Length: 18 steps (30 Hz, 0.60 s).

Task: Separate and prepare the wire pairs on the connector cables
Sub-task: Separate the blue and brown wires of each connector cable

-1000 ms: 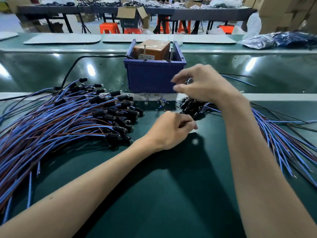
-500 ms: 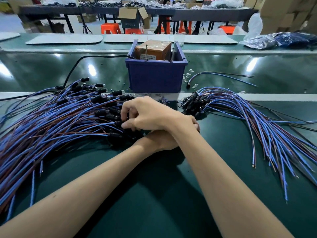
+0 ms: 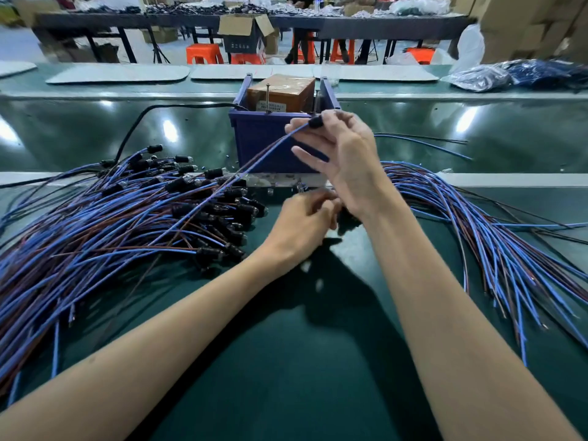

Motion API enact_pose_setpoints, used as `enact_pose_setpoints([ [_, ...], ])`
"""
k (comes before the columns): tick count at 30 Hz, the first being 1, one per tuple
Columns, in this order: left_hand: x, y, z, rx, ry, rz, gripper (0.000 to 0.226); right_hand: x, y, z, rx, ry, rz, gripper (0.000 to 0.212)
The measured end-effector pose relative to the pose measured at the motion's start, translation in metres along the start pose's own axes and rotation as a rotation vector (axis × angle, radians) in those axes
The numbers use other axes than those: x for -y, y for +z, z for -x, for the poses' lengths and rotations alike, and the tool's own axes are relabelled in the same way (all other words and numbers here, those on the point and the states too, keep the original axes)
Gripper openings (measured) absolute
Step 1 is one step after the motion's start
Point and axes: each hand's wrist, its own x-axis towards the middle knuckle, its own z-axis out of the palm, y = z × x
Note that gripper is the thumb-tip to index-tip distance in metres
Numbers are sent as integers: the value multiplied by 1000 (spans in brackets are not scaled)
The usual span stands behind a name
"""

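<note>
Lifted off the left pile, right hand [image 3: 342, 160] now pinches one cable [image 3: 264, 155] (black connector up); left hand [image 3: 302, 227] curls loosely on the counter [image 3: 286, 361], grip unclear.

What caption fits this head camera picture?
Right hand lifts one connector cable from the left pile before a blue bin.
</note>
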Motion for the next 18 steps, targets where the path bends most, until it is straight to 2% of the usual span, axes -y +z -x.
enact_pose_setpoints([
  [4, -4, -3, -3, -130, -82, 284, 19, 12, -11, -2, -70, -63, 130, 14],
  [8, -7, -6, -1, -123, -74, 461, 15, 22, -20, -3, -125, -118, 265, 18],
  [10, -5, -8, -2, -71, -62, 541, 33, 28, -31, -3, -174, -153, 299, 17],
  [12, -4, -11, -2, -35, -58, 592, 44, 33, -43, -2, -250, -178, 328, 17],
  [14, -3, -11, -3, -20, -56, 611, 44, 35, -53, -2, -324, -188, 341, 16],
  [18, -2, -9, -4, -45, -30, 516, 16, 37, -66, 1, -385, -155, 390, 18],
])
